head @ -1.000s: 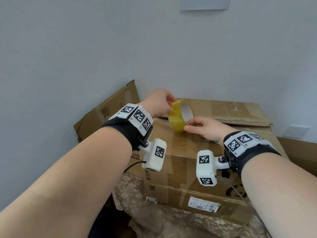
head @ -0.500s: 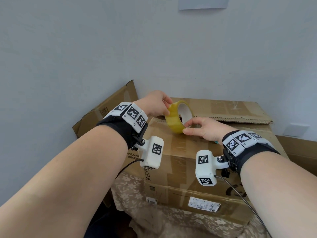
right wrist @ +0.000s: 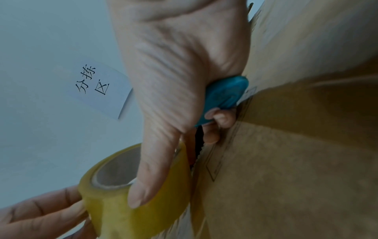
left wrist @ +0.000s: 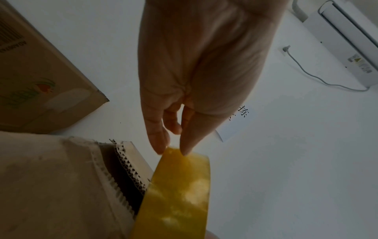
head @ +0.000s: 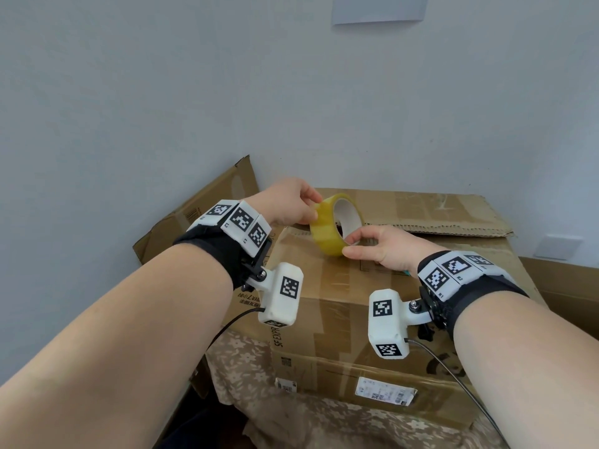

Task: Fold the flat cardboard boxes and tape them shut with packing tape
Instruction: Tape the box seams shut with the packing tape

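Observation:
A yellow roll of packing tape (head: 334, 226) stands on edge on top of the folded cardboard box (head: 340, 306). My left hand (head: 316, 207) pinches the roll's upper outer band with thumb and forefinger; the left wrist view shows those fingertips (left wrist: 161, 150) on the yellow tape roll (left wrist: 180, 194). My right hand (head: 350, 246) grips the roll's near side, thumb outside and a finger in the core. In the right wrist view its thumb (right wrist: 141, 186) presses the tape roll (right wrist: 114, 210), and its curled lower fingers hold a teal cutter (right wrist: 223, 98) in the palm.
A flat sheet of torn cardboard (head: 437, 215) lies on the box's far side. Another cardboard box (head: 197, 218) leans on the wall at the left. A floral cloth (head: 291, 416) lies under the box. A paper sign (head: 379, 8) hangs on the wall.
The roll and both hands stay almost in place. My left forearm has drifted slightly left, and the roll sits a touch lower on the box.

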Motion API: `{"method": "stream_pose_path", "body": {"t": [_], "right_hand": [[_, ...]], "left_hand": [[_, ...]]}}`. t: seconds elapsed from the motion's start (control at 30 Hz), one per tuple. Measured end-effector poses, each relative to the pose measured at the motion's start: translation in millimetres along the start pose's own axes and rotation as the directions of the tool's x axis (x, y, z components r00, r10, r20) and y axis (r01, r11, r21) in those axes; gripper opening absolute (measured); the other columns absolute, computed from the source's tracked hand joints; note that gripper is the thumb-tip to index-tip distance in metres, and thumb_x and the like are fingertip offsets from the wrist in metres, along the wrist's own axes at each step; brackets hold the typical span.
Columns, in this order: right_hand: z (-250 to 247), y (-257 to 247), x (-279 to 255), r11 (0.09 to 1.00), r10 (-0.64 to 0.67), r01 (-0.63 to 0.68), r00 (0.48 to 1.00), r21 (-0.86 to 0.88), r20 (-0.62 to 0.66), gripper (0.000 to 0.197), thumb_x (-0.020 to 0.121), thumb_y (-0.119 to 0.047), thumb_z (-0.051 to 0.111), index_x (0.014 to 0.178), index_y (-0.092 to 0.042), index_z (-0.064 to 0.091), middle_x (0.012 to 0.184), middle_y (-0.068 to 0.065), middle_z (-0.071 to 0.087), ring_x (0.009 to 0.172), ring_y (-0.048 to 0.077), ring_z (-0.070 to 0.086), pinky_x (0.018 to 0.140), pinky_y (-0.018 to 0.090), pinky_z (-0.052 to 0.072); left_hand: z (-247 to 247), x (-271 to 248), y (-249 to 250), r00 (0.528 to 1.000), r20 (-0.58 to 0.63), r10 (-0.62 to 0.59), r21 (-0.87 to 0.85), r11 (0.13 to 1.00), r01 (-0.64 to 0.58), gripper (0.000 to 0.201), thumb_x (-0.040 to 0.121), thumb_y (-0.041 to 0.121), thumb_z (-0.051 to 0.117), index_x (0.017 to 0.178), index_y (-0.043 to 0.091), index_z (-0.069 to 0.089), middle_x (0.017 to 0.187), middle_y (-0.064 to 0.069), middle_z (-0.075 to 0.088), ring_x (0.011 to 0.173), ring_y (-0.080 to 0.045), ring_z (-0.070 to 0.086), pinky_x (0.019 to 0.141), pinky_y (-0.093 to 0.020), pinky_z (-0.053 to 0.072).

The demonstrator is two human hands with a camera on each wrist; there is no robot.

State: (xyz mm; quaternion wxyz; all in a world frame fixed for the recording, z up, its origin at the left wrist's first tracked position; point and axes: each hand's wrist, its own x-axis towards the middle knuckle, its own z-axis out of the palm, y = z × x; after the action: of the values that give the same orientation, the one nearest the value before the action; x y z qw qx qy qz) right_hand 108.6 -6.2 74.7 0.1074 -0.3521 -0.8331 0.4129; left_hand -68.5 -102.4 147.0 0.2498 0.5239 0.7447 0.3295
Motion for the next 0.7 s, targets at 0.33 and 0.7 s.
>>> {"method": "stream_pose_path", "body": {"t": [0.33, 0.7], "right_hand": [[1, -2, -1, 0.999, -0.029, 0.029, 0.999, -0.025, -0.026, 0.021, 0.079, -0.052, 0.069, 0.095, -0.039, 0.065, 0.107, -0.01, 0.061, 0.094, 0.008, 0.055, 0.08, 0.026, 0.041], [2, -12, 0, 0.995, -0.044, 0.04, 0.998, -0.087, -0.046, 0.032, 0.091, -0.051, 0.053, 0.104, -0.023, 0.061, 0.077, -0.01, 0.052, 0.063, 0.005, 0.046, 0.056, 0.021, 0.032]], "left_hand": [[1, 1, 6, 0.996, -0.072, 0.048, 0.176, 0.984, -0.034, 0.012, 0.086, -0.001, 0.057, 0.093, 0.006, 0.064, 0.073, -0.002, 0.06, 0.062, -0.011, 0.058, 0.062, -0.02, 0.053], [4, -2, 0, 0.994, -0.1, 0.052, 0.198, 0.98, -0.032, 0.014, 0.094, 0.01, 0.051, 0.105, 0.007, 0.058, 0.085, -0.003, 0.055, 0.078, -0.022, 0.06, 0.08, -0.035, 0.054]]}}
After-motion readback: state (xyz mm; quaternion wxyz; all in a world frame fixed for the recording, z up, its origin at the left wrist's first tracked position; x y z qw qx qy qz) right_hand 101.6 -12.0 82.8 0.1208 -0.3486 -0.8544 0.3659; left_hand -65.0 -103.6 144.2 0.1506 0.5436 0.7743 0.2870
